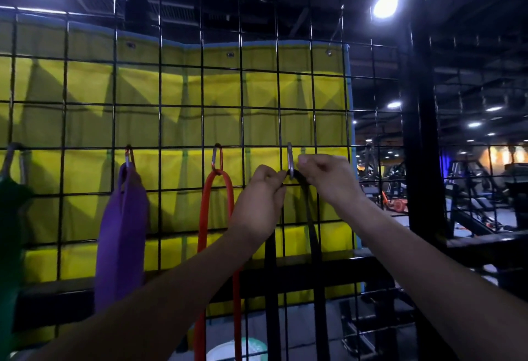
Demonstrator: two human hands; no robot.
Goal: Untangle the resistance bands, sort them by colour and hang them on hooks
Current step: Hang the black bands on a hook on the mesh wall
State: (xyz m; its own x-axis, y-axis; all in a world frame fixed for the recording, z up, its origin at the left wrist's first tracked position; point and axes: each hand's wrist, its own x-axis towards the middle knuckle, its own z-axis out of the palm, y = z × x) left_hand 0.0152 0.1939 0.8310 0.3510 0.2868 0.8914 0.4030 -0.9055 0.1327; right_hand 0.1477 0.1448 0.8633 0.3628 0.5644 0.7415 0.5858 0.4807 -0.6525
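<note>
A black wire grid (200, 103) carries a row of carabiner hooks. At the far left hangs a green band (10, 217), then a wide purple band (121, 232) and a red band (203, 212), each from its own hook. Both my hands are raised to a silver carabiner (290, 160). My left hand (260, 203) and my right hand (325, 177) each pinch the top of a black band (313, 235) right at that carabiner. Its two strands drop down between my forearms. Whether the band sits inside the hook is hidden by my fingers.
A yellow tarp (171, 89) hangs behind the grid. A black post (423, 132) stands to the right, with gym machines (471, 195) beyond it. A white and green round object (243, 349) lies low on the floor behind the bands.
</note>
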